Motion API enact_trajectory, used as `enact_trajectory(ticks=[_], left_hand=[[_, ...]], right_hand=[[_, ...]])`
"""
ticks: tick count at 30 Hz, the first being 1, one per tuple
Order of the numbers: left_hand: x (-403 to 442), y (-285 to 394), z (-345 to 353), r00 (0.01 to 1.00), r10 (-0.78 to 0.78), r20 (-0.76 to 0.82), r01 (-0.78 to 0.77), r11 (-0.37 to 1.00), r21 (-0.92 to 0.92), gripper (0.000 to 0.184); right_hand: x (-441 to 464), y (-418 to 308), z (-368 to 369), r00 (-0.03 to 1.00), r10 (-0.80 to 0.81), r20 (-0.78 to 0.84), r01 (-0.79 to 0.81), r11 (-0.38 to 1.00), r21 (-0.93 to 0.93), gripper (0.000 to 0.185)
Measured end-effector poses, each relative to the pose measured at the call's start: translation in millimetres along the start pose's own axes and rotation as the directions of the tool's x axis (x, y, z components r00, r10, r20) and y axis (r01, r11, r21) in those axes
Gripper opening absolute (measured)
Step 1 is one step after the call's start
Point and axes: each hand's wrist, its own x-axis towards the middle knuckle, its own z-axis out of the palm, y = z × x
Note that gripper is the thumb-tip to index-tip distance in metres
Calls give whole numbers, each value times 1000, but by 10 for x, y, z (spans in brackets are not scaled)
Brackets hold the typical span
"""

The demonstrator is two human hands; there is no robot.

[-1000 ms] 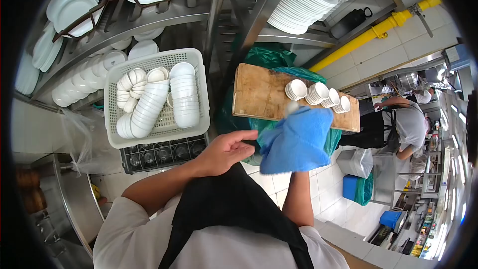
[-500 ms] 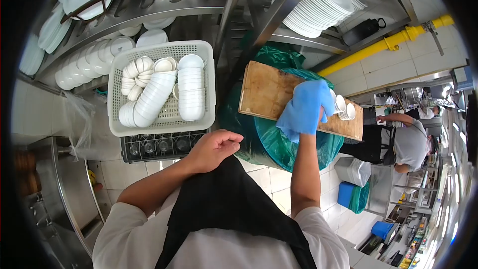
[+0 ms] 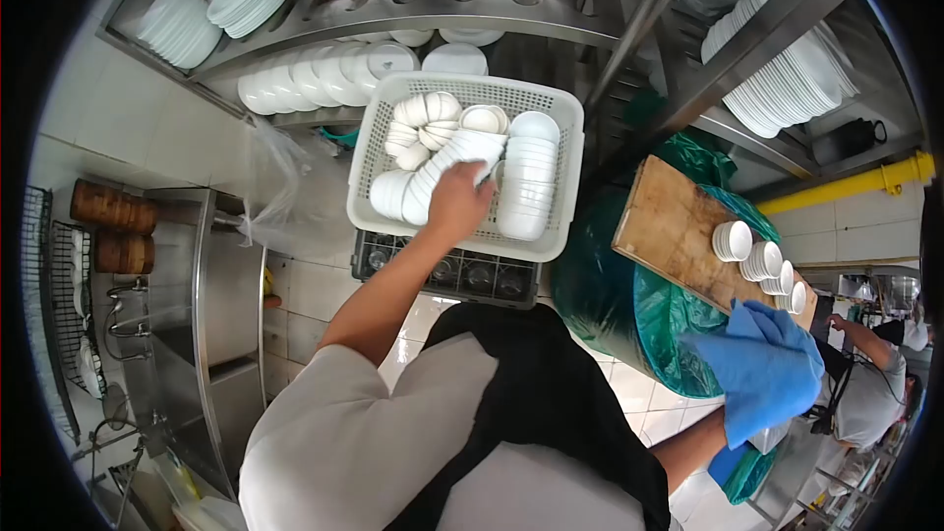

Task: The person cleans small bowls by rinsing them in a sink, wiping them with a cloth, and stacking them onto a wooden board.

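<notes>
My left hand (image 3: 460, 205) reaches into a pale perforated plastic basket (image 3: 575, 177), its fingers bent over the slanted row of white bowls (image 3: 421, 185); their tips are partly hidden. In the same basket stand an upright-looking stack of white bowls (image 3: 528, 177) and a cluster of small white cups (image 3: 423, 123). At the right, a blue cloth (image 3: 762, 364) covers my right hand, which is closed on it; the fingers are out of sight. Small stacks of white cups (image 3: 731, 241) rest on a wooden board (image 3: 674, 221), just beyond the cloth.
The board lies across a bin lined with a green bag (image 3: 678, 310). A black glass rack (image 3: 467, 275) is under the basket. Metal shelves (image 3: 433, 25) hold plates and bowls. A steel sink unit (image 3: 211, 295) stands left. A person (image 3: 870, 398) works at far right.
My left hand has gone from before my chest into the basket, onto the bowls. My right hand and the cloth have come off the board towards me. The view has turned left.
</notes>
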Motion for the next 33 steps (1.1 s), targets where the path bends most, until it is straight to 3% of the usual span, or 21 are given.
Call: enact_trajectory(ticks=[1, 4, 6, 7, 10, 13, 19, 23, 25, 26, 29, 33], left_hand=[[139, -187, 30, 999, -52, 6, 51, 994, 93, 42], [455, -507, 125, 989, -145, -8, 145, 979, 141, 50], [593, -651, 231, 993, 117, -5, -112, 959, 262, 54], [637, -690, 278, 993, 117, -4, -112, 959, 259, 54], [736, -707, 367, 975, 74, 210, -106, 983, 147, 46], [589, -650, 323, 972, 56, 228, -121, 952, 280, 39], [535, -603, 133, 941, 57, 335, -163, 940, 299, 40], [666, -812, 197, 952, 93, 292, -135, 983, 125, 41], [750, -724, 146, 970, -98, 222, 83, 994, 75, 39], [818, -677, 125, 971, -68, 229, 13, 972, 234, 38], [1087, -524, 160, 948, -155, 276, 42, 927, 374, 40], [1402, -476, 371, 815, -381, 436, 197, 891, 410, 58]], right_hand=[[-79, -23, 0, 1000, 9, 29, -9, 1000, 2, 23], [-238, -123, -1, 995, 27, 98, -26, 1000, -8, 23], [-337, -136, 44, 990, 44, 132, -41, 999, -22, 23], [-380, -139, 71, 987, 55, 149, -51, 998, -28, 23], [-498, -113, 164, 978, 83, 193, -77, 996, -41, 23], [-617, -50, 262, 965, 123, 231, -115, 992, -46, 23], [-772, -19, 430, 942, 167, 291, -158, 986, -55, 23], [-817, -37, 505, 933, 174, 314, -164, 985, -58, 23], [-828, -59, 530, 931, 170, 322, -161, 985, -56, 22], [-840, -66, 547, 930, 169, 327, -159, 986, -57, 22], [-854, -97, 563, 928, 162, 337, -149, 987, -62, 22], [-880, -165, 510, 930, 141, 340, -124, 990, -71, 22]])
